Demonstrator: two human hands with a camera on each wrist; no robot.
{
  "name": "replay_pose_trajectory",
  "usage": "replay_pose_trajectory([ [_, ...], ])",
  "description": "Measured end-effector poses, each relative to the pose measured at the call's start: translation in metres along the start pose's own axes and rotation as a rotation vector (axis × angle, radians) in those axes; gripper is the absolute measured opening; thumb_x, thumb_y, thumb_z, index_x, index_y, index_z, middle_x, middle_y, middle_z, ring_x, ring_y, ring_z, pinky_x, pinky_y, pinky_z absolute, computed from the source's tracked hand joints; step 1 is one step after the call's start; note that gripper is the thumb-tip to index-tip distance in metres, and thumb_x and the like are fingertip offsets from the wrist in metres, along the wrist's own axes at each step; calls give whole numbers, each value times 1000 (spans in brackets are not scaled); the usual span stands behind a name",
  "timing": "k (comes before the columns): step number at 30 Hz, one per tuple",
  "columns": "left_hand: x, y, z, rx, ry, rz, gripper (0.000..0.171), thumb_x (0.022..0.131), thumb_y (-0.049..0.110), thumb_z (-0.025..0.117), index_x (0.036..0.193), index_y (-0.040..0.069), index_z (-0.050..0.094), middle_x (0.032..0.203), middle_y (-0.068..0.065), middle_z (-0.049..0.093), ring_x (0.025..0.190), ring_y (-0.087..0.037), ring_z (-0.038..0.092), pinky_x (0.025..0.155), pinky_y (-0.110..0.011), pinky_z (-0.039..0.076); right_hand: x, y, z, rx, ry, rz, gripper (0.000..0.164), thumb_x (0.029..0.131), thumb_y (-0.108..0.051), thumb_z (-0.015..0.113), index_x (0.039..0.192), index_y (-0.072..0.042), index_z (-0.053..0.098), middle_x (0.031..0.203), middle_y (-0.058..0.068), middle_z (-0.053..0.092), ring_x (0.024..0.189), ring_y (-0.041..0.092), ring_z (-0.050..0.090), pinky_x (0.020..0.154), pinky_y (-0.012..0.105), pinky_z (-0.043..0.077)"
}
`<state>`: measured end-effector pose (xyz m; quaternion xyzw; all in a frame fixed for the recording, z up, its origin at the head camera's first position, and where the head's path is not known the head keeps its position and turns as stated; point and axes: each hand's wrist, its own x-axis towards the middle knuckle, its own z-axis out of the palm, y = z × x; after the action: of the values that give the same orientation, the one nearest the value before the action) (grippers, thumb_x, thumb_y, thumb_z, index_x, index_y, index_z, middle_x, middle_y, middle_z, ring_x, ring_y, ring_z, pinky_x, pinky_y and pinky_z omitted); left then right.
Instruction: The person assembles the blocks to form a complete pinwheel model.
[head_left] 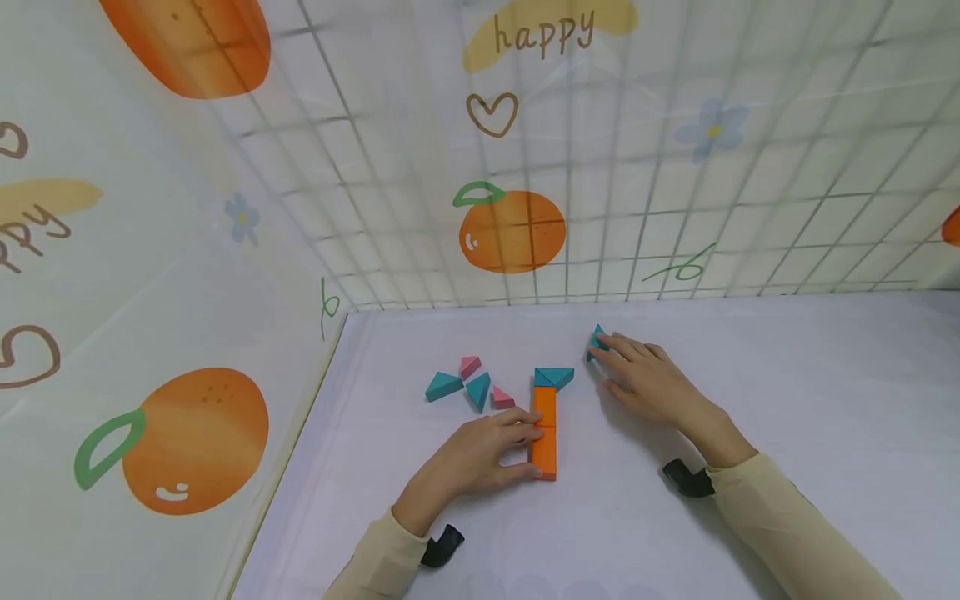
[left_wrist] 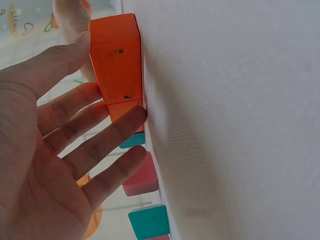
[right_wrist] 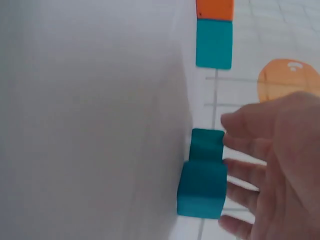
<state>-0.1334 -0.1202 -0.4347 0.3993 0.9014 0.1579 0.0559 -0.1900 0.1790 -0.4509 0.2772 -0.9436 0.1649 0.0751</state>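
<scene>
Two orange blocks (head_left: 547, 454) lie end to end in a column on the white table. My left hand (head_left: 480, 454) rests along their left side, thumb and fingertips touching them, fingers loosely spread. At the column's far end sit two teal triangular blocks (head_left: 557, 378), joined against each other. Farther right and back, my right hand (head_left: 648, 379) reaches over another teal triangular block (head_left: 597, 335), its fingertips at the block's near side. In the right wrist view, teal block faces (right_wrist: 202, 187) show beside the extended fingers (right_wrist: 245, 172).
Left of the column lie loose pieces: a teal triangular block (head_left: 444, 386), another teal triangle (head_left: 478, 390), a pink block (head_left: 470, 366) and a pink triangle (head_left: 502, 398). A printed curtain with a grid behind it (head_left: 600, 208) stands along the table's back edge.
</scene>
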Motion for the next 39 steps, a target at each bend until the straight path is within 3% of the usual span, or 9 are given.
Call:
replay_pose_trajectory([
  [6, 1, 0, 1, -5, -12, -4, 48, 90, 47, 67, 128, 18, 66, 137, 4, 57, 118, -13, 60, 99, -28, 50, -3, 10, -6, -7, -38, 162, 53, 95, -14, 59, 145, -4, 45, 152, 22, 38, 140, 46, 32, 106, 64, 33],
  [12, 0, -1, 2, -11, -6, -6, 48, 90, 47, 67, 128, 18, 66, 137, 5, 57, 117, -12, 60, 99, -28, 50, -5, 10, -20, -4, -40, 128, 53, 96, -16, 58, 145, -4, 44, 150, 26, 37, 134, 49, 40, 101, 65, 38],
  [19, -1, -1, 1, -10, 0, -15, 49, 89, 46, 68, 128, 17, 65, 138, 4, 57, 119, -13, 60, 100, -30, 50, -18, 0, -56, 10, -172, 178, 47, 97, -17, 55, 143, -8, 48, 150, 27, 36, 133, 51, 40, 102, 71, 34],
  [27, -1, -2, 2, -13, -3, -22, 49, 89, 46, 68, 128, 18, 65, 138, 4, 57, 120, -13, 59, 101, -30, 50, -20, -1, -53, 0, -216, 97, 36, 94, -11, 57, 130, -5, 62, 137, 26, 52, 123, 46, 52, 94, 64, 43],
  [39, 0, 1, 1, -11, -9, -19, 48, 89, 46, 68, 127, 17, 66, 137, 4, 57, 119, -13, 60, 100, -29, 50, -19, -4, -39, 0, -252, 42, 34, 94, -12, 60, 126, -4, 66, 136, 21, 54, 123, 41, 54, 93, 59, 47],
])
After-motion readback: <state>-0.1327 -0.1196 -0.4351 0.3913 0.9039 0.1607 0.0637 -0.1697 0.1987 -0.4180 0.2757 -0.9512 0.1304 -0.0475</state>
